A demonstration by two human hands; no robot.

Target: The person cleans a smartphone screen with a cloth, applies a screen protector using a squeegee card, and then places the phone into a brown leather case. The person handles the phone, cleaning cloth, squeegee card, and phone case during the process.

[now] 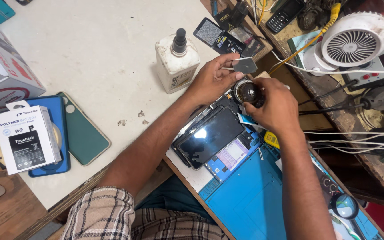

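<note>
My left hand (212,80) pinches a small dark grey flat piece (244,65) between thumb and fingers, just above a small round dark jar (247,92). My right hand (274,106) wraps around that jar from the right and holds it. Below both hands lies a black phone (210,137), screen up and tilted, on top of another opened phone with a blue inner part (234,155). These rest at the upper edge of a blue work mat (250,200).
A white squat bottle with a black cap (176,62) stands left of my hands. A white battery box (25,138), a blue case (58,111) and a green case (85,133) lie at the left. A white fan (356,40), cables and a magnifier (345,205) sit at the right.
</note>
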